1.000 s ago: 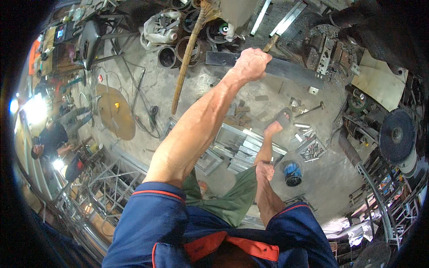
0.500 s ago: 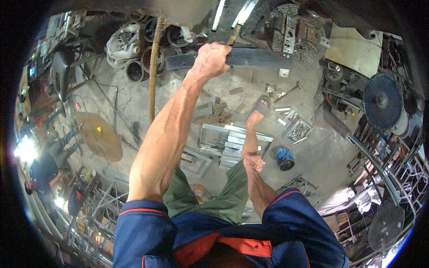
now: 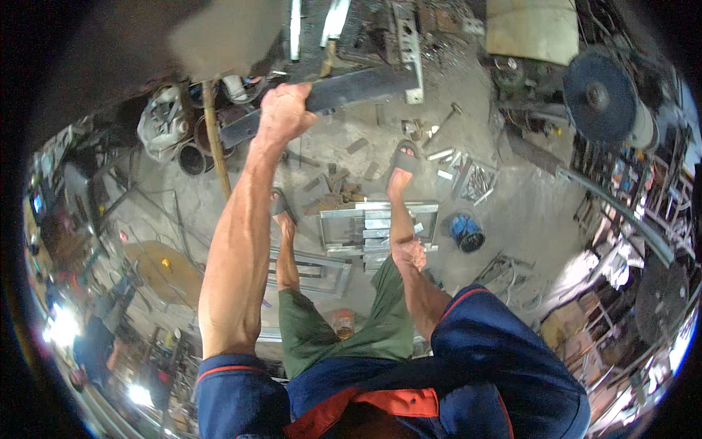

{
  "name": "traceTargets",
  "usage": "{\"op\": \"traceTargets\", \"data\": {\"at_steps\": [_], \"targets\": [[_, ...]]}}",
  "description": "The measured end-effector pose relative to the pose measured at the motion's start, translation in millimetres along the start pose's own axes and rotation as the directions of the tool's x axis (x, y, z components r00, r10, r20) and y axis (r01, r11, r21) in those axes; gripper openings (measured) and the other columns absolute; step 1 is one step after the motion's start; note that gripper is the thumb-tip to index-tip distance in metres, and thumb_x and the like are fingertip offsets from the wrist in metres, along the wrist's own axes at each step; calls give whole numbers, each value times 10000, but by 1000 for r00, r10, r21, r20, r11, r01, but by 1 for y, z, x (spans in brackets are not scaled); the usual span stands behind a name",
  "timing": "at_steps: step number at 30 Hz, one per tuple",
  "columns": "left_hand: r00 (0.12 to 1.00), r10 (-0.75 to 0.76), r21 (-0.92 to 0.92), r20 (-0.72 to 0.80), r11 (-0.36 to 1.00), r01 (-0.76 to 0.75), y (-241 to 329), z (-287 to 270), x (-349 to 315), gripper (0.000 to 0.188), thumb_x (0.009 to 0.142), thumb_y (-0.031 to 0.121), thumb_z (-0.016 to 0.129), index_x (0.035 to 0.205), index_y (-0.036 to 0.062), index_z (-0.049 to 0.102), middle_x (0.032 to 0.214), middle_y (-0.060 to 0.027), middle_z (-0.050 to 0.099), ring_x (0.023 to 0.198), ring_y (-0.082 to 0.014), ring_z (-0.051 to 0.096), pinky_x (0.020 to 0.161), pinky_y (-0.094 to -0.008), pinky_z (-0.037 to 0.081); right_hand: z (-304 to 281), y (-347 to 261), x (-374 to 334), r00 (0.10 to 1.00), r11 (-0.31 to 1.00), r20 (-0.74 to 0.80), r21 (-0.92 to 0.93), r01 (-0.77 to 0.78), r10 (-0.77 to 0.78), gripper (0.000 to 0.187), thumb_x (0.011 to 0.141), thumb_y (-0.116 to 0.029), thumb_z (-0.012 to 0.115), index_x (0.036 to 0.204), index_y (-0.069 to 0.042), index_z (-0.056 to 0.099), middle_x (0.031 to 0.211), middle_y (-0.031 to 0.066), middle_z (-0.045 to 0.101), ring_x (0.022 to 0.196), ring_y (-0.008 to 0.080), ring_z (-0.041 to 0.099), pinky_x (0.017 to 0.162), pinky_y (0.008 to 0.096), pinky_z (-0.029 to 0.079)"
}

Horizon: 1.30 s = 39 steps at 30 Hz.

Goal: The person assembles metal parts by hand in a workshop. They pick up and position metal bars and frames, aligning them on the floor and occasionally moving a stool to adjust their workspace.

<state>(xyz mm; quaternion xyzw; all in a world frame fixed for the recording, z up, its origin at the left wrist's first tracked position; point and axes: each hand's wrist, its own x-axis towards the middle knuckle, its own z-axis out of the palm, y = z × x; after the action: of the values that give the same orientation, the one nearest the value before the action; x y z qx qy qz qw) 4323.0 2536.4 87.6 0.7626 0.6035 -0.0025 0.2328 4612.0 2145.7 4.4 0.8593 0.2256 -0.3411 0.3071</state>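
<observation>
My left hand (image 3: 287,113) grips a wide, dark grey flat metal bar (image 3: 355,90), with its fingers wrapped round the bar toward the left end. The bar slants up to the right, and its right end lies by a pale drilled metal angle (image 3: 406,47). Just beyond the hand, a short wooden handle (image 3: 329,58) points toward the bar. Low on the right, my right hand (image 3: 409,253) lies against my right knee, fingers curled in and nothing visible in them. Below it on the floor is a pale metal frame (image 3: 342,228) with stacked metal strips (image 3: 376,234).
A wooden pole (image 3: 216,139) stands left of the bar, beside a white jug (image 3: 164,126). A hammer (image 3: 443,126), a tray of metal pieces (image 3: 477,179) and a blue can (image 3: 466,233) are on the floor. A large dark disc (image 3: 598,95) is at right; another person (image 3: 95,344) works far left.
The whole view has turned and shifted, so the bar now slants and sits further left, as does my left hand. That hand keeps its grip; my left foot has come into sight.
</observation>
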Motion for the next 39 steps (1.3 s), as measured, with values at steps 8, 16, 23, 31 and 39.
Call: {"op": "traceTargets", "data": {"at_steps": [8,16,23,31,39], "targets": [[998,-11,-56,65,998,14,7,-6,7,328,658,170,809,928,37,679,891,-206,714,909,-387,688,818,-470,538,3,1,-2,1000,999,1,53,-2,2,497,776,-471,682,1101,-97,722,1115,148,726,1032,318,718,883,420,580],[995,-37,-40,91,998,41,10,-14,4,337,646,165,818,925,35,681,882,-203,718,901,-391,692,800,-467,538,-5,-2,-6,1000,999,4,32,-6,6,513,800,-482,662,1132,-93,702,1122,153,718,1034,330,713,883,431,578],[999,8,-55,53,998,-5,5,-12,1,305,651,155,814,892,27,678,855,-207,709,884,-401,685,797,-475,534,-6,-6,0,1000,999,-2,-24,23,-23,527,821,-491,645,1159,-89,685,1128,157,711,1035,340,710,884,441,577],[997,-9,-49,72,999,13,9,-14,2,322,643,170,841,855,11,658,849,-226,698,896,-400,679,811,-487,528,-8,-6,-6,999,1000,-46,-26,-13,12,534,859,-474,622,1210,-72,654,1157,183,692,1077,352,690,910,459,565],[996,-30,-45,88,998,35,8,-15,2,290,654,167,757,887,30,652,854,-225,695,876,-415,674,784,-486,526,-14,-9,-8,1000,1000,-12,-2,1,-1,554,846,-475,642,1232,-78,642,1183,183,681,1083,349,687,930,453,559]]}}
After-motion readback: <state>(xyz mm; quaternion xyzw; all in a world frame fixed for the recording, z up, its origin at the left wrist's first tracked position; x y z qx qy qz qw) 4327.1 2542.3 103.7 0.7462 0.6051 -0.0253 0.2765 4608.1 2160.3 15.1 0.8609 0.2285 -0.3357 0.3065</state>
